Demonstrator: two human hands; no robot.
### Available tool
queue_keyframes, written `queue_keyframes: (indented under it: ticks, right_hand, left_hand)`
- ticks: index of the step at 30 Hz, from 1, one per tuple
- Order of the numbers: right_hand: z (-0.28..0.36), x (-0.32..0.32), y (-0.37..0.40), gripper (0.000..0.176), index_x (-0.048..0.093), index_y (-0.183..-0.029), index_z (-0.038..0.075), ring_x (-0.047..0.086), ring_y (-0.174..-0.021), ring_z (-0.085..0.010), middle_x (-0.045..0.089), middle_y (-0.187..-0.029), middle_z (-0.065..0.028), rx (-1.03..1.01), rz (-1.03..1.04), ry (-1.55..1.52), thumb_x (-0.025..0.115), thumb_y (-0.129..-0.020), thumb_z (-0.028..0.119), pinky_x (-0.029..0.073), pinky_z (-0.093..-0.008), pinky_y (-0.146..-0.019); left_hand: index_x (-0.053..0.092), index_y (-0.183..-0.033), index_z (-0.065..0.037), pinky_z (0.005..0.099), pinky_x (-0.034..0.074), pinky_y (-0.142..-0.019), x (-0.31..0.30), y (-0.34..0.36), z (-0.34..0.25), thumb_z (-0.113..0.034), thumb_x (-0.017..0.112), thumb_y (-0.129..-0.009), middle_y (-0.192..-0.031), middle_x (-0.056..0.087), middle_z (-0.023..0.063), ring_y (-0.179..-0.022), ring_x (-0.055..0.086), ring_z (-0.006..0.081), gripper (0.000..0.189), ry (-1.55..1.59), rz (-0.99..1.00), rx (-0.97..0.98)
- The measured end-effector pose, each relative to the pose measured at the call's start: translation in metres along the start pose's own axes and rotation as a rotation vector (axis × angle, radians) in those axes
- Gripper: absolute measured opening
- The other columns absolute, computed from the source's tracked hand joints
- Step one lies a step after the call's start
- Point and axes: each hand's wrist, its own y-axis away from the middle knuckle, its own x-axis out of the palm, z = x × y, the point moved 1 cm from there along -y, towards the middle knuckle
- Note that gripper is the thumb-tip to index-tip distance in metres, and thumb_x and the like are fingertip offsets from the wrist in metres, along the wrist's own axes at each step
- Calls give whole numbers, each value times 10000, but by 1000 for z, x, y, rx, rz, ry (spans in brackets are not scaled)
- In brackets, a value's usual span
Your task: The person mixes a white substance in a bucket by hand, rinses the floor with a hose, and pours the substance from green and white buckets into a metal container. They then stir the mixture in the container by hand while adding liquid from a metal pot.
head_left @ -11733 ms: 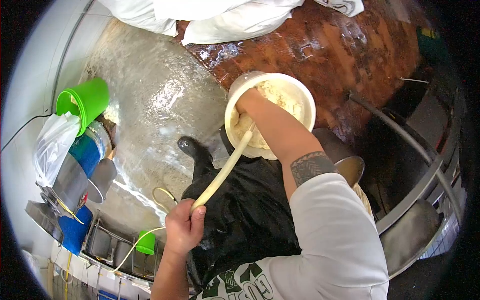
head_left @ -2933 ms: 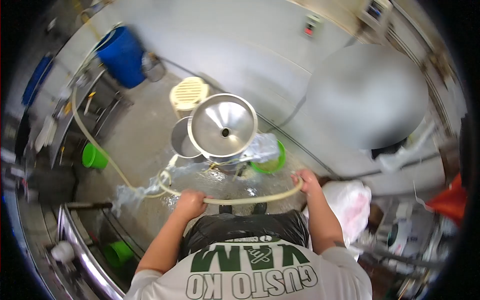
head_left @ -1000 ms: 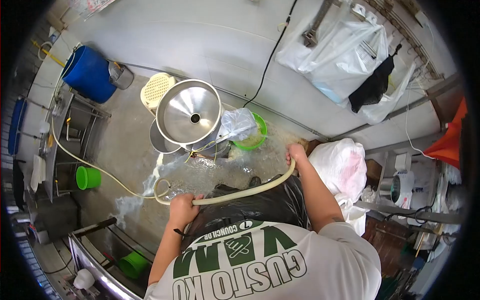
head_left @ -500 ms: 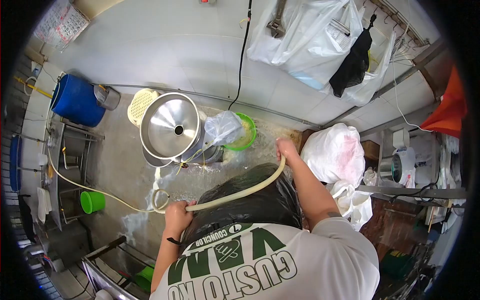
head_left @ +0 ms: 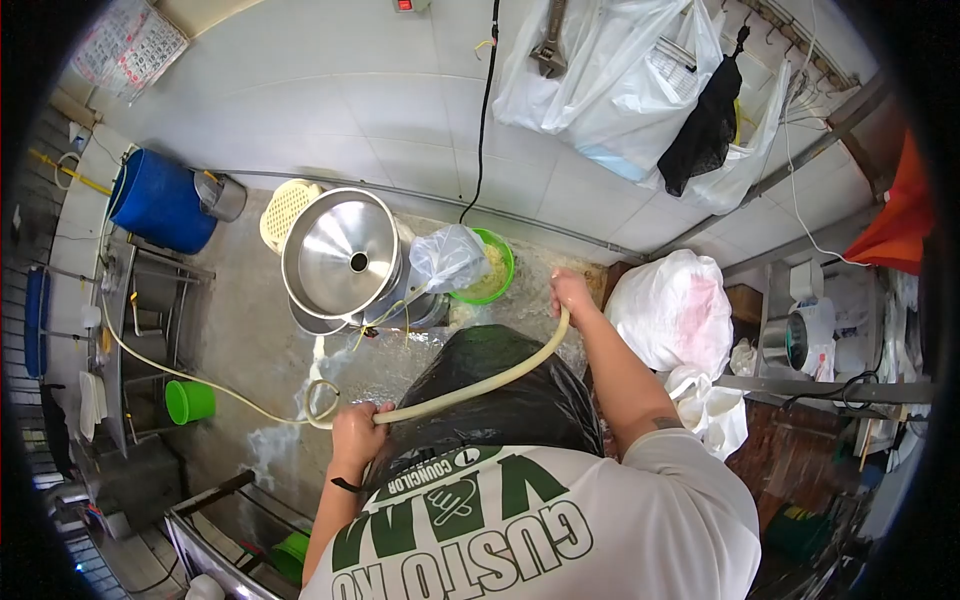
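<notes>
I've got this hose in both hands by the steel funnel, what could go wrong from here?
The floor looks wet around you, so you might slip. The hose, gripped by your left hand and right hand, loops on the ground beside the left hand and might catch a foot. A black cord runs down the wall toward the steel funnel; stray spray could reach it.
</notes>
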Motion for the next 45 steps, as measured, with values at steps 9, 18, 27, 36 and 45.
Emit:
queue_keyframes:
  ticks: [9,18,27,36,45]
  right_hand:
    - [-13,-6,11,65,551,-952,83,469,-456,-199,491,-635,-56,66,29,51,544,-924,141,426,-384,-411]
    - [-25,23,35,108,576,-969,87,482,-512,-143,510,-674,-23,283,140,94,581,-948,193,464,-334,-446]
    - [-29,5,34,134,578,-947,68,487,-505,-172,517,-673,-55,293,59,153,584,-950,202,452,-354,-438]
    - [-12,-4,15,110,586,-935,35,497,-458,-219,543,-663,-83,-62,-37,213,555,-916,138,453,-392,-424]
    - [2,-1,21,95,585,-898,14,516,-462,-251,541,-663,-102,-32,-75,29,535,-898,95,449,-421,-409]
  left_hand:
    - [637,-649,11,533,482,-635,4,8,7,-363,709,-911,-672,619,247,-680,615,467,462,29,-27,37]
    - [650,-664,2,522,485,-629,-4,11,15,-367,708,-919,-681,627,233,-677,616,455,452,71,-14,-24]
    - [639,-640,-7,525,483,-610,0,10,14,-369,704,-920,-666,619,229,-660,611,454,462,65,-5,0]
    - [636,-631,-14,519,485,-624,-1,6,17,-375,711,-915,-675,629,214,-685,619,443,466,51,-23,36]
    - [649,-644,-13,519,489,-638,-1,1,8,-357,709,-916,-689,640,220,-687,618,450,443,39,7,-5]
